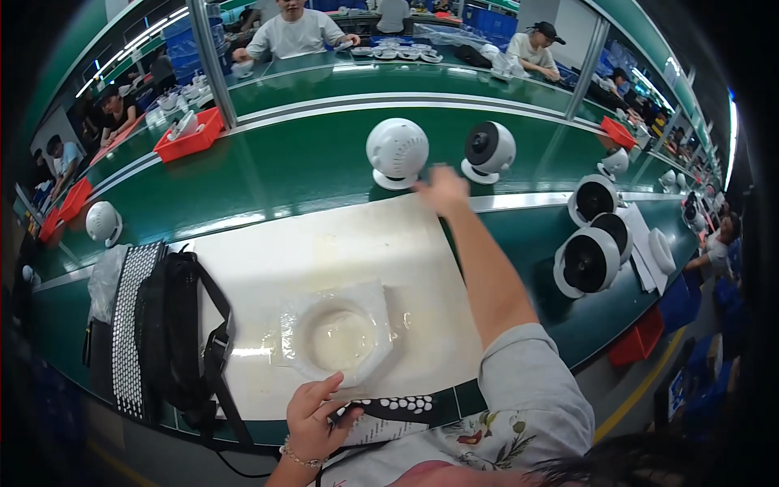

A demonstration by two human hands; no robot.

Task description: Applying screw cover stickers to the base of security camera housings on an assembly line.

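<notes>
My left hand [316, 418] is curled near the table's front edge. Its thumb and fingers close on a black sheet with white dots [406, 403], with a pale printed part below. Just beyond it, a plastic-wrapped white ring-shaped holder [372, 312] lies on the white work mat [268, 252]. My right arm stretches far forward; the right hand [445, 191] is smeared by motion, so its fingers are unclear. It is nearest to a white ball-shaped device [398, 148] on a round foot. A similar device with a dark round front [489, 152] stands to its right.
A black bag [174, 333] and a larger dotted sheet [136, 325] lie at the left. Several dark-fronted white devices [586, 261] stand right, beside papers [641, 247]. A red bin [188, 138] sits at the far left. Metal posts [213, 69] rise behind; people work beyond.
</notes>
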